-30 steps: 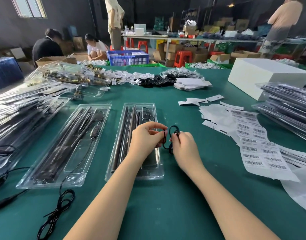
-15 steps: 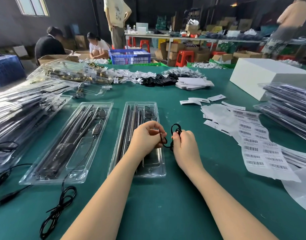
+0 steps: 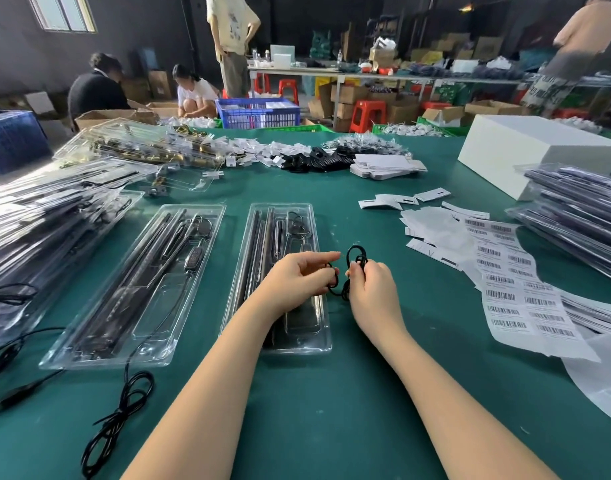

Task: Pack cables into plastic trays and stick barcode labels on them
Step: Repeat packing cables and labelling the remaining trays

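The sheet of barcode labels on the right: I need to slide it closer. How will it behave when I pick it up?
The sheet of barcode labels is probably floppy: it looks thin and lies wavy on the green table. It likely weighs little and may drag the loose white slips it overlaps. Lifted by one corner, it would likely sag.

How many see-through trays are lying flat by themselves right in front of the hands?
2. One tray lies under the left hand; the other tray lies further left. Stacks at both sides hold more, uncountable.
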{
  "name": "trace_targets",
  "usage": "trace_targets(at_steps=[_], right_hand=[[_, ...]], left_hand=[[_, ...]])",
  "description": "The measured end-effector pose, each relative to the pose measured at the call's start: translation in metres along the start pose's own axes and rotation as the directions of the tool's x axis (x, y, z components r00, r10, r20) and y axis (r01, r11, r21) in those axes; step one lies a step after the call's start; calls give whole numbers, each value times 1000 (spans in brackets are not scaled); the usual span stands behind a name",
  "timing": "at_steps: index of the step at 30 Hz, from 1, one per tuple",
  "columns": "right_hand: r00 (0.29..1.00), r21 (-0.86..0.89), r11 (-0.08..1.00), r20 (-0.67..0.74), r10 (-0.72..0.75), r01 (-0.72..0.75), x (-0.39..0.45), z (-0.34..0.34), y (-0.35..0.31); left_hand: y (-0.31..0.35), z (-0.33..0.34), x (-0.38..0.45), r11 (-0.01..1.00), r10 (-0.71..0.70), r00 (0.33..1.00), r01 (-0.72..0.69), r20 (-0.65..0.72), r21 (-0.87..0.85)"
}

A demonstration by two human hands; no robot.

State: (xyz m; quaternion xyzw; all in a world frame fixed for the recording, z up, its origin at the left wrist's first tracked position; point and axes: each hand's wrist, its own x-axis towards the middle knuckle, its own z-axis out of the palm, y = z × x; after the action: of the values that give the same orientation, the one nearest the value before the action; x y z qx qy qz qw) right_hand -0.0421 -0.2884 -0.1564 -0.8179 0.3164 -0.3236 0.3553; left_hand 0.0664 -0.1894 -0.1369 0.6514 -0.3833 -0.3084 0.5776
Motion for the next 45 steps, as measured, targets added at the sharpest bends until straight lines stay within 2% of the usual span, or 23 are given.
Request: trace_targets(at_steps=[2, 4, 8, 11, 14, 21, 24, 29, 31, 33, 34, 35, 37, 38, 42, 43, 45], right_hand=[[1000, 36, 999, 16, 12, -13, 2, -2, 1], [998, 71, 997, 60, 19, -24, 2, -6, 2], [995, 132, 991, 101, -17, 3, 0, -7, 1], [997, 165, 986, 67, -24, 12, -2, -3, -2], [999, 184, 983, 50, 19, -28, -3, -1, -2], [971, 421, 878, 173, 168, -227, -1, -3, -1], [966, 439, 864, 183, 183, -247, 0, -2, -1], [965, 451, 856, 176, 194, -254, -1, -3, -2], [967, 432, 867, 161, 196, -248, -1, -3, -1], [967, 414, 874, 137, 216, -254, -1, -2, 0], [966, 422, 869, 131, 223, -258, -1, -2, 0], [965, 432, 863, 130, 227, -262, -1, -1, 1], [962, 437, 858, 137, 234, -271, -1, -1, 1], [961, 438, 855, 143, 237, -276, -1, -1, 1], [952, 430, 850, 176, 250, -303, 0, -4, -1], [950, 429, 849, 185, 252, -309, 0, -4, -2], [943, 426, 845, 211, 256, -325, 1, -7, -3]], left_hand=[[-3, -4, 1, 999, 39, 998, -40, 44, 25], [-4, -6, 2, 999, 52, 998, -52, 30, -15], [-5, -2, 5, 1000, 23, 993, -25, -113, -15], [-5, 2, 8, 1000, -9, 975, 9, -221, 1], [-5, 5, 9, 998, 23, 963, -7, -269, 61], [-5, 5, 9, 995, 25, 983, -6, -183, 99], [-4, 3, 8, 994, 30, 992, -17, -122, 109], [13, -4, -3, 964, -31, 999, 28, 6, 264], [31, -9, -6, 861, -72, 996, 38, 47, 507], [51, -14, -12, 603, -95, 995, 29, 36, 797], [58, -16, -19, 497, -110, 993, 11, 50, 868], [61, -16, -29, 436, -139, 987, -16, 85, 900], [57, -12, -53, 399, -192, 972, -49, 136, 916], [52, -9, -65, 375, -171, 976, -64, 137, 925], [26, -11, -89, 275, 64, 990, -142, 129, 951], [21, -11, -92, 248, 129, 981, -172, 143, 953], [12, -7, -94, 131, 309, 929, -254, 203, 958]])
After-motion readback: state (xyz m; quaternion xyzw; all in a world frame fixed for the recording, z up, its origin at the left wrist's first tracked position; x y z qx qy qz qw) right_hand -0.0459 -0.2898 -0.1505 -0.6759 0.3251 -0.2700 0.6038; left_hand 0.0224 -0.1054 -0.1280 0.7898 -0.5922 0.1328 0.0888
